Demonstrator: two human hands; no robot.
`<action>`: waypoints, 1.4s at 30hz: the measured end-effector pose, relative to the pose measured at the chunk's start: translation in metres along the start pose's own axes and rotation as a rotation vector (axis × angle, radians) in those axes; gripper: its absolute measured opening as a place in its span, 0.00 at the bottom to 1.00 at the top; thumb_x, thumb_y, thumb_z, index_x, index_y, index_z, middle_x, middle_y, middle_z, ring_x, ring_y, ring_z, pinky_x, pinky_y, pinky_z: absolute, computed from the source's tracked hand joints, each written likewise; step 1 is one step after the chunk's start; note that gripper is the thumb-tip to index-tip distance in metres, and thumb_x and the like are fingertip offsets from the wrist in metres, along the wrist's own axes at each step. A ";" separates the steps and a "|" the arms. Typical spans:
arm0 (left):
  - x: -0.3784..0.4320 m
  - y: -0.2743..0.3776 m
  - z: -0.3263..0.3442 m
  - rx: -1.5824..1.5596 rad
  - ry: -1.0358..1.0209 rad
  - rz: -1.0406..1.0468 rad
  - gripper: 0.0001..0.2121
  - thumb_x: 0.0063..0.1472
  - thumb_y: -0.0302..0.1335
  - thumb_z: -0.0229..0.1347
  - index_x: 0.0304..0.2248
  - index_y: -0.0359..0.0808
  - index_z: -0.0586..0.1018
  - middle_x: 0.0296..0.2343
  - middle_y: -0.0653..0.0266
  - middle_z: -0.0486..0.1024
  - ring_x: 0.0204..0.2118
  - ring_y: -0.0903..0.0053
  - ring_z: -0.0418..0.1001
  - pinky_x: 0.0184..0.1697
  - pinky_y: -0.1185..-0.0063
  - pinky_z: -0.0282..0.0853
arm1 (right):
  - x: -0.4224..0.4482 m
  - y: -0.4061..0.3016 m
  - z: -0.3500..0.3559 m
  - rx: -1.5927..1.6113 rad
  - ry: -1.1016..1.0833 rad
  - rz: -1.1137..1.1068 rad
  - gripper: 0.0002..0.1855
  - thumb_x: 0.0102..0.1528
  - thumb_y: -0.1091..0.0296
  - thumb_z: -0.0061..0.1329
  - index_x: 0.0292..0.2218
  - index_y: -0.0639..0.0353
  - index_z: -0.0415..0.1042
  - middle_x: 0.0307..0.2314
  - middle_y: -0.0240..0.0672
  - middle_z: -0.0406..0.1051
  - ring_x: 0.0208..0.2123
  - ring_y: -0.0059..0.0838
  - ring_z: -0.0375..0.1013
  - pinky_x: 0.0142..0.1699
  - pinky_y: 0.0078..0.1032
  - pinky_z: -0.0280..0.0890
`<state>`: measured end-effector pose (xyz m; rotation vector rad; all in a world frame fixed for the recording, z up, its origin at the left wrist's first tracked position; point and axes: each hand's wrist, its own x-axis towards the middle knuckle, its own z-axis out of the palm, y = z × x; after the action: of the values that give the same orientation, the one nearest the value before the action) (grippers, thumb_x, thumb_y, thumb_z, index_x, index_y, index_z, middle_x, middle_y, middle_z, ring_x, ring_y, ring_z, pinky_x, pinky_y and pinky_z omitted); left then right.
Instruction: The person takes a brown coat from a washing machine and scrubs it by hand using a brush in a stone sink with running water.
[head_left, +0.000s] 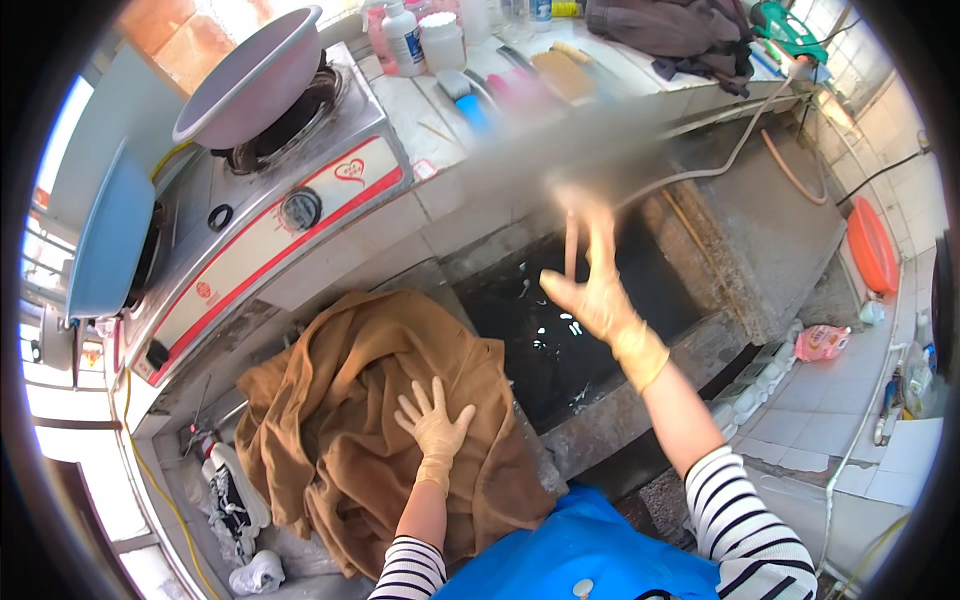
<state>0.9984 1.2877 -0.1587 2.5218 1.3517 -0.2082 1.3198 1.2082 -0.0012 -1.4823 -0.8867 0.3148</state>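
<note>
My left hand (435, 435), in a pale yellow rubber glove, lies flat with spread fingers on a brown cloth garment (345, 442). The garment is bunched over the ledge left of a basin of dark water (570, 337). My right hand (596, 285), gloved the same way, is raised over the basin at the end of a pinkish hose (694, 174). Its fingertips are blurred, and whether they grip the hose is hard to tell. A short hose piece hangs down beside the thumb. A grey blur covers the area just beyond the fingers.
A gas stove (255, 247) at the left carries a lilac basin (251, 82) and a blue basin (112, 232). On the tiled counter are a brush with a blue handle (469, 109), bottles (405, 37) and dark cloth (667, 34). Shoes (229, 499) lie lower left; an orange basin (872, 246) leans at the right.
</note>
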 end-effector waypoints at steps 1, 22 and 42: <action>0.005 0.005 -0.004 0.022 -0.023 -0.054 0.42 0.56 0.57 0.55 0.65 0.47 0.58 0.66 0.47 0.47 0.67 0.39 0.40 0.66 0.45 0.34 | 0.033 0.001 -0.007 -0.057 0.032 -0.091 0.55 0.48 0.61 0.66 0.68 0.53 0.46 0.66 0.54 0.42 0.69 0.51 0.36 0.69 0.45 0.42; 0.013 0.003 0.019 -0.119 0.208 -0.032 0.33 0.58 0.50 0.56 0.61 0.51 0.67 0.63 0.54 0.56 0.65 0.43 0.48 0.67 0.50 0.41 | 0.279 -0.056 0.017 -1.283 -0.230 0.328 0.43 0.51 0.54 0.54 0.63 0.60 0.53 0.47 0.53 0.74 0.52 0.47 0.73 0.55 0.38 0.67; -0.052 0.036 -0.089 -1.539 -0.468 -0.107 0.16 0.65 0.36 0.58 0.42 0.29 0.77 0.36 0.61 0.79 0.40 0.77 0.78 0.45 0.80 0.71 | -0.180 -0.017 0.055 0.133 -0.553 0.697 0.40 0.60 0.55 0.52 0.67 0.54 0.50 0.45 0.44 0.72 0.48 0.30 0.72 0.54 0.28 0.66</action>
<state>0.9996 1.2541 -0.0550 1.0164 0.8318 0.1779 1.1585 1.1234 -0.0504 -1.5653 -0.7186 1.3203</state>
